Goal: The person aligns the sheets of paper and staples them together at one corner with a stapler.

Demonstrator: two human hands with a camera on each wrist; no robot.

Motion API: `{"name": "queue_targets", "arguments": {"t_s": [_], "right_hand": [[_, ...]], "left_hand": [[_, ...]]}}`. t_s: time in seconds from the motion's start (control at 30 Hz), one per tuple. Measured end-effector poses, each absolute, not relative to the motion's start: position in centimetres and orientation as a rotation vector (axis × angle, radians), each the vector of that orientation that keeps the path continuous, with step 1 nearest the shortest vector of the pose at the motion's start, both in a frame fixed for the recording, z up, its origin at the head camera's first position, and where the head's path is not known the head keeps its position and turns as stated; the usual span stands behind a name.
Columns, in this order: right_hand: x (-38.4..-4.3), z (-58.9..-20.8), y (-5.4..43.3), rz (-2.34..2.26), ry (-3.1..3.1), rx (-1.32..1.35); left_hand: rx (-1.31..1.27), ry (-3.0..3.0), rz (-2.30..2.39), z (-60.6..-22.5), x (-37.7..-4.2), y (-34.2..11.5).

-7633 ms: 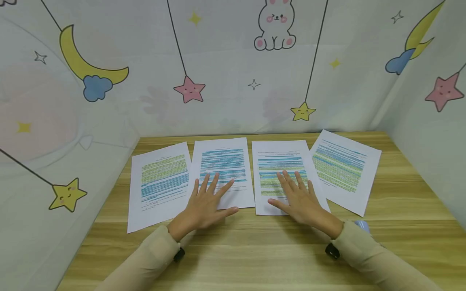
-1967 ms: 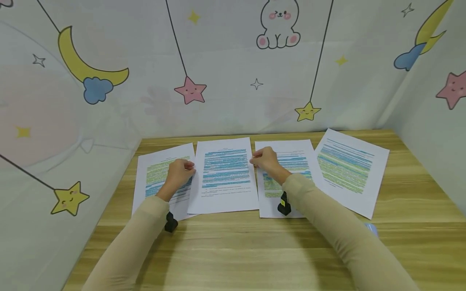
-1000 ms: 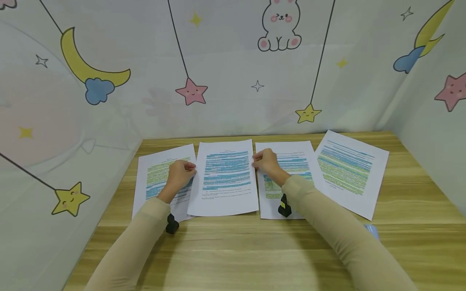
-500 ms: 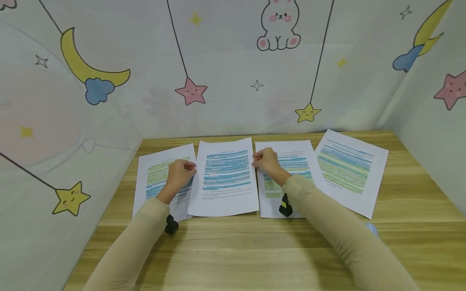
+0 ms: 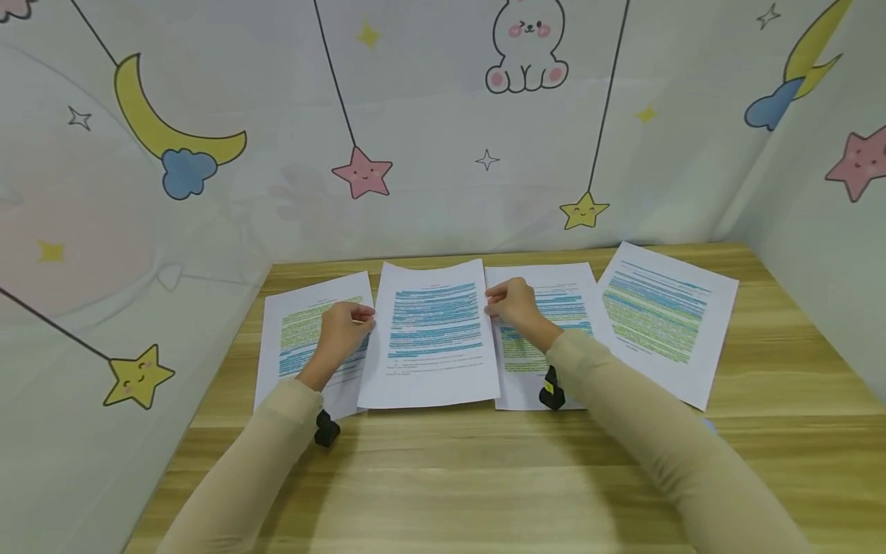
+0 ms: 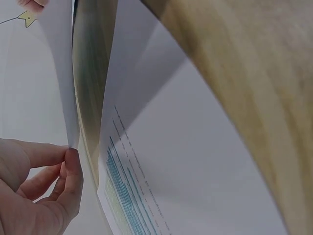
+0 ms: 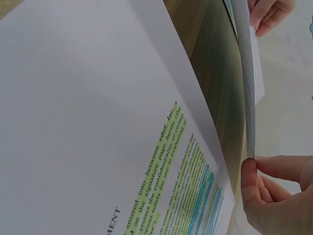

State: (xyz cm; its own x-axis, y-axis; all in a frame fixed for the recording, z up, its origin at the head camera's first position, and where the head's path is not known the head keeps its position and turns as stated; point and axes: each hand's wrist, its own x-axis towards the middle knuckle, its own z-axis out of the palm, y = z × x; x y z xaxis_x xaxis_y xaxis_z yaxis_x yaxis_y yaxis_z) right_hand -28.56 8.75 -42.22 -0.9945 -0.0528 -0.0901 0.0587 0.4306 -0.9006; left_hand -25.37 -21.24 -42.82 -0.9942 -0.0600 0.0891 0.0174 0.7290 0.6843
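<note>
In the head view, a paper sheet with blue-highlighted text (image 5: 434, 323) is held between both hands, its top edge bowed. My left hand (image 5: 339, 335) pinches its left edge between thumb and fingers, above a sheet highlighted green and blue (image 5: 277, 392). At the opposite edge, the right hand (image 5: 521, 309) pinches it above another highlighted sheet (image 5: 519, 392). Both wrist views show the held sheet (image 6: 61, 73) nearly edge-on and raised off the table, with the left fingertips (image 6: 72, 156) and right fingertips (image 7: 249, 169) gripping its edges.
A fourth highlighted sheet (image 5: 671, 323) lies slanted at the far right of the wooden table (image 5: 443, 477). A pale blue thing (image 5: 708, 425) is mostly hidden by the right sleeve. Behind stands a cartoon-printed cloth (image 5: 429, 208).
Earlier, both hands lay spread on the two middle sheets. They moved to the edges of the blue-highlighted sheet and pinched it. It has since risen, bowed and shifted slightly right.
</note>
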Motion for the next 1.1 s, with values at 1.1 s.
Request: {"name": "queue_targets", "arguments": {"t_s": [1.1], "right_hand": [[-24.1, -40.1, 12.5, -1.684, 2.457, 0.042]], "left_hand": [[-0.103, -2.789, -1.249, -41.5, -21.2, -19.5]]}}
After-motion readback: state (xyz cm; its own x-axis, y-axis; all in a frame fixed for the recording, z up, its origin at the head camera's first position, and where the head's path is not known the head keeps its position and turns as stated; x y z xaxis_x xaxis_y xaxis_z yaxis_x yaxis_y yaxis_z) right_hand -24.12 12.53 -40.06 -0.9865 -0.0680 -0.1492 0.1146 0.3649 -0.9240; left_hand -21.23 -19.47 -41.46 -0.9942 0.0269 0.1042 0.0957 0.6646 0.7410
